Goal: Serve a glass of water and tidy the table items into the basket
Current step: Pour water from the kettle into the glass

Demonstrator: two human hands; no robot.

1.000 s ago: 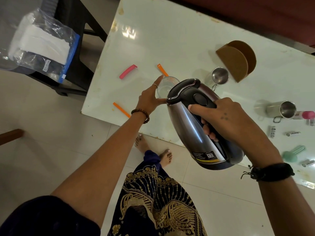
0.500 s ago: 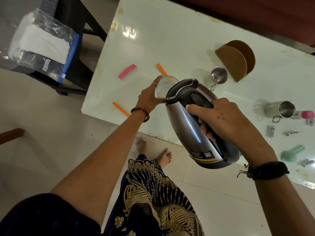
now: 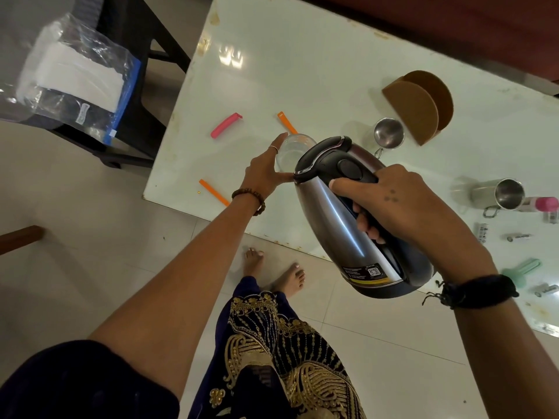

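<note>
Nearest the camera, a dark skirt (image 3: 272,358) with gold embroidery hangs over bare feet on pale floor tiles. The right hand (image 3: 390,207) is wrapped around the black plastic handle of a kettle (image 3: 341,225), thumb laid along the top; the kettle is a smooth, rounded body of brushed steel with a black lid, held in the air and tipped with its lid end toward the glass (image 3: 292,152). A dark braided cord circles the right wrist. The left hand (image 3: 266,173) curls around the glass, fingers on its far side and thumb on the near side; a beaded bracelet sits at the wrist and a thin ring on one finger. The glass is clear and cylindrical and stands upright on the glossy white table (image 3: 302,71), near its front edge, partly hidden by the kettle lid.

Flat orange strips lie beside the left wrist (image 3: 213,192) and just beyond the glass (image 3: 286,122); a curved pink clip (image 3: 226,125) lies further left. To the right are a steel mug on its side (image 3: 499,196), a pink-capped bottle (image 3: 541,204) and a mint-green plastic piece (image 3: 520,269). Further back, a small steel cup (image 3: 388,133) stands beside a brown half-round holder (image 3: 419,105). A clear plastic bag (image 3: 69,74) of white material rests on a dark chair at far left.
</note>
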